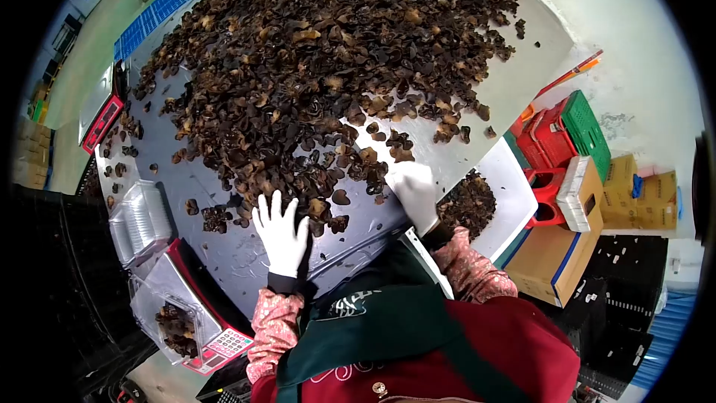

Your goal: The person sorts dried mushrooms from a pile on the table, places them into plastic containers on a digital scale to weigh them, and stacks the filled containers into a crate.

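A large heap of dried wood ear mushrooms (328, 52) covers much of the grey metal table (246, 269). My left hand (281, 239), in a white glove, is at the near edge of the heap with its fingers spread, its fingertips beside some loose pieces. To its right, my right hand (412, 190), gloved too, is curled into a rounded shape near the table's edge; its fingers are folded out of sight, and anything inside it is hidden. More mushrooms (468, 205) lie in a white container just beyond my right wrist.
On the left, a red scale (224, 343) bears a clear plastic box (168, 321) with mushrooms in it. Clear plastic trays (140, 224) and a second scale (103, 116) stand farther along. Red and green crates (585, 134) and cardboard boxes (556, 257) are on the right.
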{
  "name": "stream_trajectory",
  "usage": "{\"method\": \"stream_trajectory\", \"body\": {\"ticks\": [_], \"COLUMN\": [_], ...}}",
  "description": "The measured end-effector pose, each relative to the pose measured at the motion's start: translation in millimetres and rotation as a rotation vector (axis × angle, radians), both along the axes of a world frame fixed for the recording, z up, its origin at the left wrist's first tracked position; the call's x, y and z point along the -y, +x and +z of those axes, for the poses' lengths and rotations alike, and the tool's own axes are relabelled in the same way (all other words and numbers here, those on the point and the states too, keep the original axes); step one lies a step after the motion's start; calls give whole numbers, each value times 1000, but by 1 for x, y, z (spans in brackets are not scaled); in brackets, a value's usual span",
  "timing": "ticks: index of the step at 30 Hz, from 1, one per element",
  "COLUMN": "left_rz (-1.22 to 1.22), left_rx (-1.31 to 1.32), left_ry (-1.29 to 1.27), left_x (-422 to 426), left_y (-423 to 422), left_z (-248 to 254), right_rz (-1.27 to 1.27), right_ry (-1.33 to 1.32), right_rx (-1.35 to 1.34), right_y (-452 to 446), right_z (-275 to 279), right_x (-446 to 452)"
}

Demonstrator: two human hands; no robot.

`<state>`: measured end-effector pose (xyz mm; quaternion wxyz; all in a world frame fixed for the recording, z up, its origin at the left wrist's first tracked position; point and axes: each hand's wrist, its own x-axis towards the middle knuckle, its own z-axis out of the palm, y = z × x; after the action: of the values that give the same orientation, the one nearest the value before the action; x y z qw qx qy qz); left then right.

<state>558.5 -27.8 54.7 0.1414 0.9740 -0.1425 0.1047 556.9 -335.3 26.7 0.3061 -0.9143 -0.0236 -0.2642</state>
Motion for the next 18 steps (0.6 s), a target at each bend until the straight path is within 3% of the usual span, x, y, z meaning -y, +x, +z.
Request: {"method": "stream_trajectory", "body": {"ticks": [1, 2, 4, 6, 8, 10, 11, 12, 14, 16, 18], "left_rz": [87, 169, 239, 257, 187, 16, -91, -192, -382, -530, -523], "left_rx": [-34, 3, 26, 125, 240, 307, 209, 205, 75, 35, 122], "left_ry": [6, 27, 146, 103, 11, -240, -360, -380, -275, -219, -135], "left_x": [-4, -8, -20, -25, -21, 2, 19, 39, 86, 121, 144], "left_y": [1, 5, 7, 9, 10, 11, 11, 9, 9, 18, 31], "left_z": [-12, -17, -15, -2, 15, 28, 32, 28, 34, 17, 4], "right_rz": [-23, -142, -201, -208, -143, -27, -25, -66, -104, -81, -58], "right_ry": [-390, 51, 6, -222, 39, 510, 515, 305, 92, 234, 356], "right_rx": [39, -122, -372, -300, -350, -276, -278, -257, -234, -180, -194], "right_y": [-3, 5, 16, 31, 46, 47, 48, 49, 50, 45, 43], "right_z": [7, 2, 20, -10, -30, -32, -31, -30, -27, -23, -11], "right_x": [12, 15, 17, 20, 23, 20, 21, 25, 32, 31, 25]}}
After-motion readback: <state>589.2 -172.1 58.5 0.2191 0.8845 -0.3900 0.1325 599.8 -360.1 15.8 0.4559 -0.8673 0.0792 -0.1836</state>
